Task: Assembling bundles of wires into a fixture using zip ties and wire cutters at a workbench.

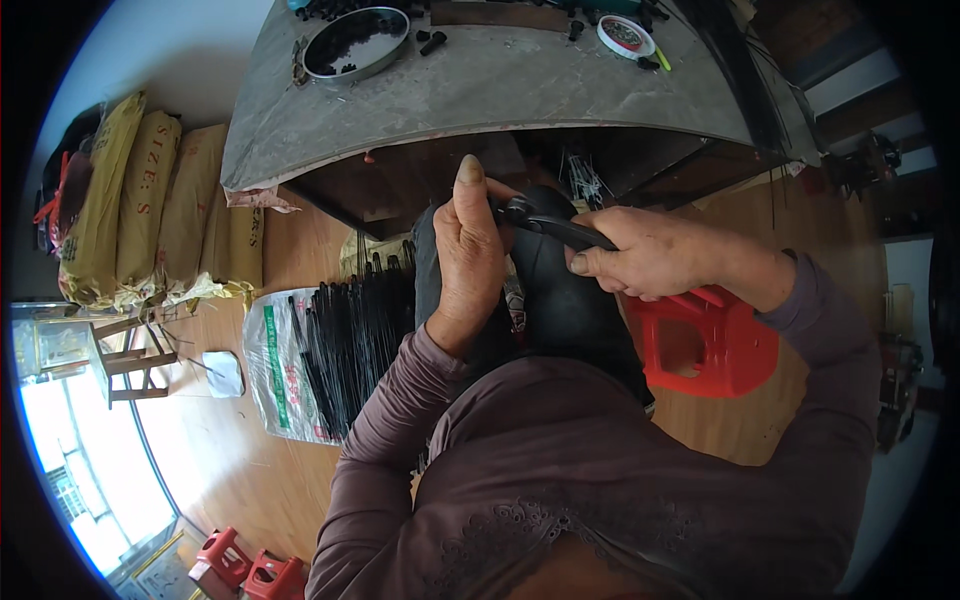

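My right hand [655, 250] grips a black curved handle [565, 230], its fingers wrapped round the near end. The handle's far end, a darker knobbed part, reaches my left hand [470, 240]. That hand is closed about this end with its thumb raised; its other fingers are partly hidden, and I cannot make out exactly what they pinch. Both hands are above my dark-trousered lap, just short of the table edge. To the left of my legs lies a row of thin black rods [350, 325] on a white plastic sack [275, 365].
The grey table [540, 85] carries a round metal tray [385, 65] of small black parts and a white dish [625, 38]. Black strips [735, 70] lie at its right. A red stool [715, 345] is by my right side. Full brown sacks [150, 200] stand at the left wall.
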A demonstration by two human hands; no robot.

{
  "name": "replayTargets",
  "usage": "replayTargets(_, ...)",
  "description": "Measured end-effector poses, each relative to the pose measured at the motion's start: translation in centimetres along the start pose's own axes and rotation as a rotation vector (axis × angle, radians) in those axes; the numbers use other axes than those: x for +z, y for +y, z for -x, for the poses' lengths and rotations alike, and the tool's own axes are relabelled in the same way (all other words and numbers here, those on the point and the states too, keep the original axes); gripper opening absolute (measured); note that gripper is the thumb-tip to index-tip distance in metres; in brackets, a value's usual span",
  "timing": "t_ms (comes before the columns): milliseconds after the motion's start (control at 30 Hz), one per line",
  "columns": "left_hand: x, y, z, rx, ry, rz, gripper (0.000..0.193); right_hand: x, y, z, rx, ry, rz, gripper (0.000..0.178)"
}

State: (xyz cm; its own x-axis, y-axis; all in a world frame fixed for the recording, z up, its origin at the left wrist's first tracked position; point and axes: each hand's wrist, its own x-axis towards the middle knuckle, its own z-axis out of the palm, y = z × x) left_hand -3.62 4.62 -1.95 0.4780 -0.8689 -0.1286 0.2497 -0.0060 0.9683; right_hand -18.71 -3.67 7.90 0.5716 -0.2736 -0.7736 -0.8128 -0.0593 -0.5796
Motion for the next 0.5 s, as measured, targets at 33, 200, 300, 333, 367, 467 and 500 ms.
replayTargets(33,-0.1,0.1,0.0,-0.017,-0.010,0.013,0.067,0.1,0.2,-0.4,-0.001,0.000,-0.003,0.022)
replayTargets(200,0.0,0.5,-0.4,-0.031,-0.039,-0.033,0.066,0.2,1.2,-1.7,-0.219,0.120,0.266,0.024)
replayTargets(300,0.3,1.1,-0.7,-0.039,-0.009,-0.022,0.062,-0.1,1.6,-2.4,-0.275,0.173,0.266,0.026)
replayTargets(333,0.4,1.5,-0.6,-0.050,0.035,-0.008,0.059,-0.2,1.5,-2.6,-0.316,0.211,0.289,0.026)
replayTargets(367,-0.4,0.9,-1.6,0.231,0.031,-0.240,0.054,-0.7,1.3,-3.4,-0.393,0.230,0.301,0.027)
replayTargets(467,-3.2,3.4,-4.1,0.477,0.159,-0.092,0.037,-2.9,0.2,-8.3,-0.611,0.477,0.424,0.033)
replayTargets(500,-6.8,4.3,-6.4,0.705,0.554,-0.772,0.050,-3.7,-1.6,-8.1,-0.413,0.528,0.476,0.040)
